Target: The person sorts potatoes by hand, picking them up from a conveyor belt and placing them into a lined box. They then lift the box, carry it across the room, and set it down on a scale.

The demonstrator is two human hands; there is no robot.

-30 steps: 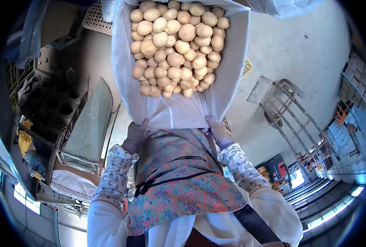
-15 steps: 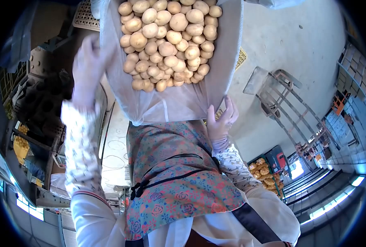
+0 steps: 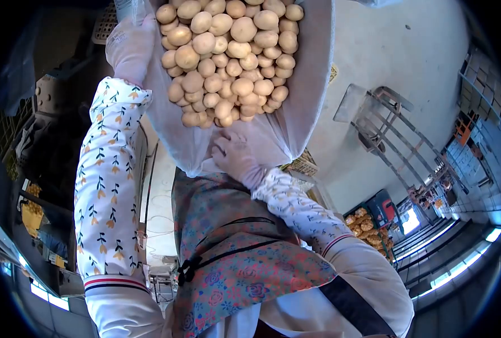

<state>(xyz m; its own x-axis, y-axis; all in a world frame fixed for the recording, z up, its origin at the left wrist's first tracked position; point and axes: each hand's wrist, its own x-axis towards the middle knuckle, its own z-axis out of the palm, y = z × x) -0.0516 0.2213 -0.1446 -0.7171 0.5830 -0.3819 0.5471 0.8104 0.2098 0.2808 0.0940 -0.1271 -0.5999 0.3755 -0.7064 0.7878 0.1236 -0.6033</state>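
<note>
Many pale potatoes [image 3: 228,62] lie in a box or crate lined with a translucent plastic liner [image 3: 312,73], directly in front of me. My left hand [image 3: 131,52], in a pale glove, is closed at the liner's left edge near the top, its fingertips partly hidden. My right hand [image 3: 234,155], gloved too, is at the liner's near edge in the middle, just below the potatoes. Its fingers are bent over the gathered plastic. The liner's near side sags toward my flowered apron [image 3: 250,259].
A metal-framed cart [image 3: 402,141] stands on the floor at right. Filled orange-yellow bags [image 3: 366,228] sit beside a dark red-fronted machine [image 3: 383,208]. A perforated plastic crate [image 3: 304,164] shows beneath the liner. Dark machinery [image 3: 50,129] stands at left.
My right hand has moved left from the liner's right corner to the middle of its near edge. My left hand has moved up along the left side and closed at the edge.
</note>
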